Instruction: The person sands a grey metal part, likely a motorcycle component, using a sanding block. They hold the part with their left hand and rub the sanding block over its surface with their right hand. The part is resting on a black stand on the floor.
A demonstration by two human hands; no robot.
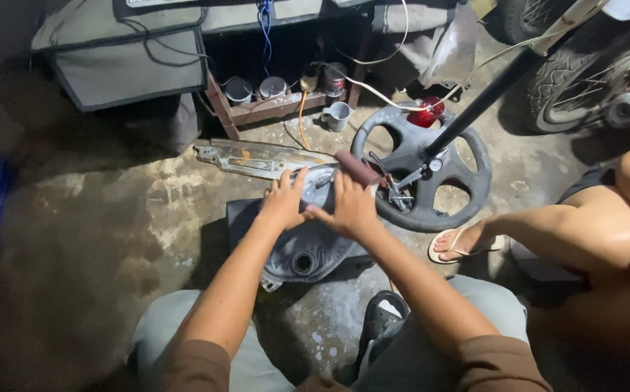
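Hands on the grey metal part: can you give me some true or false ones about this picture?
1. Both hands press on the grey metal part. True: the left hand and right hand lie on its top.
2. The right hand holds a hammer. False: a dark red sanding block sits at its fingertips.
3. The black wheel hangs on a wall. False: it lies flat on the floor.
4. Another person's foot wears a sandal. True.
5. Tins stand on a low wooden shelf. True.

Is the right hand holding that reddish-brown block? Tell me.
Yes, the right hand grips the reddish-brown block against the grey metal part.
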